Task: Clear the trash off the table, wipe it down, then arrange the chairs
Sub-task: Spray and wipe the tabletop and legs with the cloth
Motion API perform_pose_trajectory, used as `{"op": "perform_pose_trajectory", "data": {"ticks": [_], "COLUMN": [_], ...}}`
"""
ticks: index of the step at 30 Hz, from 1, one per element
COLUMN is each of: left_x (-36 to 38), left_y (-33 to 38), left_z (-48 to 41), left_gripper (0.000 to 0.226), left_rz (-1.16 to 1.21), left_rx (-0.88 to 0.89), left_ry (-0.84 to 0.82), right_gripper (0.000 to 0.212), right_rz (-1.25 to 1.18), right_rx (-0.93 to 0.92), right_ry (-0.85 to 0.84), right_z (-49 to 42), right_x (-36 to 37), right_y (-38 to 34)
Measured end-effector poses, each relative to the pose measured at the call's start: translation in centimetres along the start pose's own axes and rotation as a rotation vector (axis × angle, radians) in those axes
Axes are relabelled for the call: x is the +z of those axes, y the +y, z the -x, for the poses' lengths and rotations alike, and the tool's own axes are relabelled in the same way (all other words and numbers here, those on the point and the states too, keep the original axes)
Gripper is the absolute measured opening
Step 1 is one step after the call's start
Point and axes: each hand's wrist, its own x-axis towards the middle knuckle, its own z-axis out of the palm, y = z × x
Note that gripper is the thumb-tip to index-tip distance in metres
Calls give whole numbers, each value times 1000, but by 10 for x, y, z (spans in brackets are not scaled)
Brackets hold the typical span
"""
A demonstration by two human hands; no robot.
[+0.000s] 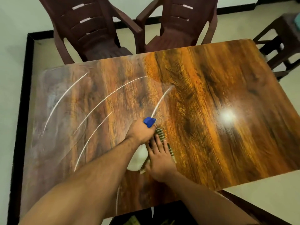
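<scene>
Your right hand [159, 161] presses flat on the striped cloth [160, 135]; your left hand [141, 132] grips the spray bottle [149, 122], squirting toward 12 o'clock. The tabletop [211, 95] shows no trash; wiping looks barely begun, chairs [90, 30] unarranged.

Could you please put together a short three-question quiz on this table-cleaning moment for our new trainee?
1. True or false: trash is visible on the table.
2. Which hand holds the spray bottle? A) left B) right
3. What lies under the right hand?

Key:
1. False; only streaks of spray show on the tabletop.
2. A; the left hand has its grip on the bottle, and a jet leaves the blue nozzle.
3. A striped cloth, pressed flat on the wood.
</scene>
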Motion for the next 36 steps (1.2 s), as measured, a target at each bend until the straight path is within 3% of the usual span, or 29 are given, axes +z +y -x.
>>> {"op": "perform_pose_trajectory", "data": {"ticks": [2,4,8,10,12,15,18,20,23,25,28,36], "left_x": [-2,-3,-5,-10,-17,-29,-43,-52,-62,-66,-73,-99], "left_y": [5,8,12,17,24,38,51,60,69,72,76,85], "left_z": [-12,-21,-35,-46,-59,-79,-104,-120,-138,-149,-163,-204], "left_gripper": [32,29,30,33,34,36,36,36,32,25,25,27], "left_rz": [-12,-24,-6,-28,-63,-59,-100,-92,-14,-1,35,226], "left_rx": [13,9,-31,-42,-55,-98,-117,-121,-97,-84,-86,-180], "left_ry": [-4,-25,-45,-3,37,95,201,214,171,123,126,265], "right_gripper": [83,79,83,84,82,80,83,83,83,84,86,88], "right_rz": [10,12,-66,-118,-50,112,127,130,17,-81,-123,-51], "right_rx": [-76,-18,538,657,457,-120,-311,-143,370,580,640,533], "right_ry": [-14,30,168,188,138,50,45,85,198,220,217,238], "right_z": [-9,-27,-78,-108,-127,-136,-156,-176,-206,-225,-239,-247], "right_x": [-10,-21,-50,-63,-71,-71,-86,-97,-114,-119,-121,-124], "right_y": [11,35,92,95,83,79,111,136,158,147,128,138]}}
